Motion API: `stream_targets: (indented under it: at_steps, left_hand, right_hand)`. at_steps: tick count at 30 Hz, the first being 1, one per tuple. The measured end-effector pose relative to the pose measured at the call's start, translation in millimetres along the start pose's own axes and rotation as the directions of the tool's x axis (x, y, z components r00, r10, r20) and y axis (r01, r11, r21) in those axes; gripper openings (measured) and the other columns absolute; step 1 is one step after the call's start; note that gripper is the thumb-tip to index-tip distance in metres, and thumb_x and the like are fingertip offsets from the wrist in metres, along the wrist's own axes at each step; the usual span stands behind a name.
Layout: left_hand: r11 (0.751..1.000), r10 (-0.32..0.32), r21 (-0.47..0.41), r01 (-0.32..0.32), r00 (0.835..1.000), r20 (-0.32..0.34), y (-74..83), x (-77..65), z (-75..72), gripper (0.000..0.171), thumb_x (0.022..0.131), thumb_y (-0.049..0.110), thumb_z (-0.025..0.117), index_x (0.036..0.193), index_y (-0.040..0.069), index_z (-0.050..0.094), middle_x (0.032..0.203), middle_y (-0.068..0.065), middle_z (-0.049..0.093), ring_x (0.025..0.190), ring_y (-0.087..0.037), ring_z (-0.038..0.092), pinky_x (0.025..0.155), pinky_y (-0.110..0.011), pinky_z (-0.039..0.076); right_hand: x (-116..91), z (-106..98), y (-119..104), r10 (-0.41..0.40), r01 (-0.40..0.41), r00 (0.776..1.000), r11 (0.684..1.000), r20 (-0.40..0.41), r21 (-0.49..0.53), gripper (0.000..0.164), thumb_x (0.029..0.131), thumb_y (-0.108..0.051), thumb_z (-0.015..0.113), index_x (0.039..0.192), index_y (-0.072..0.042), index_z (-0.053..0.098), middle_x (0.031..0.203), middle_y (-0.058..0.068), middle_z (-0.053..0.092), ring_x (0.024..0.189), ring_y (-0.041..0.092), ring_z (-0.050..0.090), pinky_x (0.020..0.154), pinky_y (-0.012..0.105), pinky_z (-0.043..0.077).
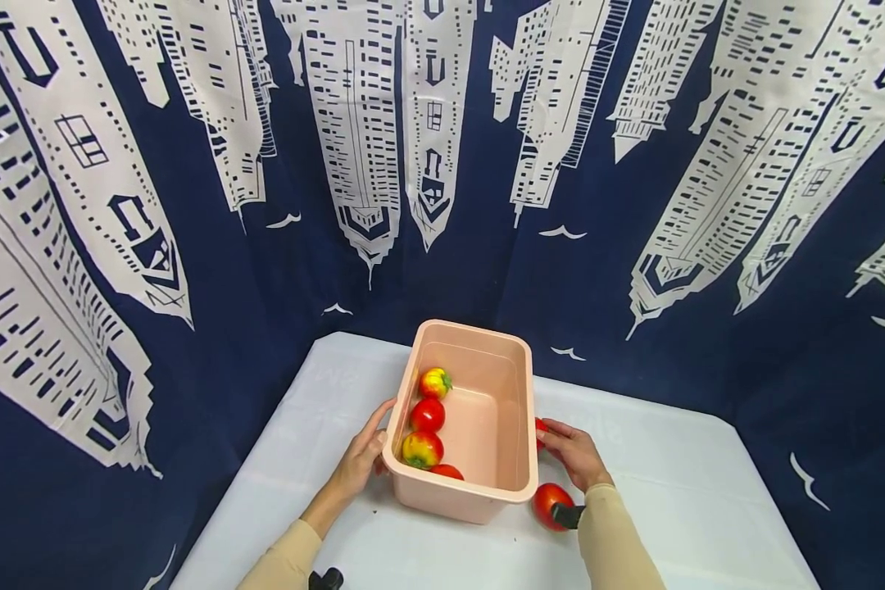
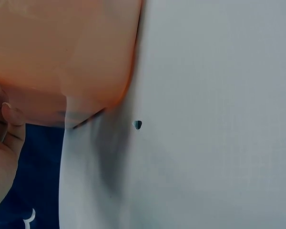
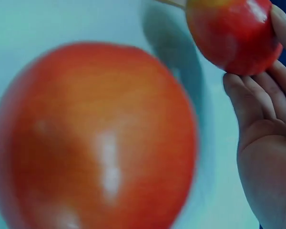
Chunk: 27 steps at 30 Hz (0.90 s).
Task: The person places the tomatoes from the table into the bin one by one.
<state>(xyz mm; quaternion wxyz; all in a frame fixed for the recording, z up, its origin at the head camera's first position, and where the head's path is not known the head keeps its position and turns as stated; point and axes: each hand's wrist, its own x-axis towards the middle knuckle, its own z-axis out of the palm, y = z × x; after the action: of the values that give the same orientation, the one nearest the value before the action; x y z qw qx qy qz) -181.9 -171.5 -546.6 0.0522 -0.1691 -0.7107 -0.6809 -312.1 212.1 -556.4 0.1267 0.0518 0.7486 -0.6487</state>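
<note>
A pale pink bin stands on the white-covered table. My left hand holds it by its left side; in the left wrist view the fingertips lie against its outer wall. Just outside the bin's right wall, my right hand grips a red apple with yellow near its top, between thumb and fingers. The bin partly hides that apple in the head view. A larger orange-red round fruit sits nearer, beside my right wrist, and looms in the right wrist view.
Along the bin's left inside lie a yellow-red fruit with green leaves, a red fruit, a red-yellow fruit and a partly hidden red one. A navy cloth with white buildings hangs behind the table.
</note>
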Motion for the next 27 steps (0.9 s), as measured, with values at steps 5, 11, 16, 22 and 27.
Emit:
stream_targets:
  at_steps: [5, 11, 16, 22, 27]
  left_hand:
    - [1.000, -0.015, 0.008, 0.015, 1.000, 0.001, 2.1, 0.2, -1.0, 0.053, 0.103, 0.013, 0.027, 0.156, 0.011, 0.018, 0.072, -0.002, 0.052, 0.050, -0.025, 0.043, 0.045, -0.043, 0.039]
    - [1.000, -0.017, 0.015, 0.017, 1.000, 0.014, 29.7, -2.4, 1.4, 0.053, 0.102, 0.008, 0.029, 0.154, 0.003, 0.020, 0.071, 0.000, 0.052, 0.053, -0.004, 0.046, 0.047, -0.048, 0.040]
    - [1.000, -0.012, -0.005, 0.012, 1.000, 0.018, 14.7, 0.0, 1.6, 0.053, 0.103, 0.008, 0.029, 0.154, 0.006, 0.020, 0.071, 0.001, 0.052, 0.053, -0.004, 0.046, 0.047, -0.051, 0.039]
    - [1.000, -0.005, -0.013, 0.005, 1.000, -0.001, -2.1, 2.0, 0.2, 0.053, 0.103, 0.012, 0.030, 0.156, 0.013, 0.021, 0.069, 0.001, 0.051, 0.050, -0.020, 0.046, 0.045, -0.047, 0.040]
    - [1.000, -0.001, -0.015, 0.001, 1.000, -0.004, 0.3, 2.8, 0.3, 0.053, 0.103, 0.012, 0.030, 0.156, 0.013, 0.021, 0.070, 0.000, 0.052, 0.054, -0.041, 0.041, 0.044, -0.042, 0.039]
  right_hand:
    - [0.6, -7.5, -17.9, -0.001, 0.002, 0.998, 1.000, -0.057, 0.019, 0.067, 0.088, -0.026, 0.071, 0.144, 0.000, 0.045, 0.139, 0.015, 0.055, 0.089, -0.004, 0.063, 0.083, 0.013, 0.052]
    - [0.4, -15.8, -38.7, -0.041, 0.046, 0.997, 0.995, -0.066, 0.088, 0.067, 0.091, -0.023, 0.069, 0.147, -0.001, 0.040, 0.142, 0.015, 0.051, 0.091, -0.006, 0.062, 0.089, 0.014, 0.050]
    - [-3.3, -21.2, -48.6, -0.035, 0.041, 0.997, 0.995, -0.069, 0.087, 0.071, 0.091, -0.027, 0.068, 0.150, -0.003, 0.036, 0.152, 0.020, 0.038, 0.094, -0.007, 0.060, 0.097, 0.019, 0.046]
    - [-4.7, -20.1, -62.3, -0.078, 0.095, 0.992, 0.977, -0.096, 0.192, 0.067, 0.091, -0.015, 0.067, 0.148, 0.001, 0.036, 0.133, 0.005, 0.055, 0.092, -0.006, 0.063, 0.088, 0.014, 0.050]
    - [-2.5, -18.2, -73.5, -0.119, 0.148, 0.986, 0.949, -0.117, 0.277, 0.067, 0.090, -0.010, 0.068, 0.147, 0.004, 0.036, 0.105, -0.012, 0.062, 0.093, -0.003, 0.065, 0.087, 0.015, 0.051]
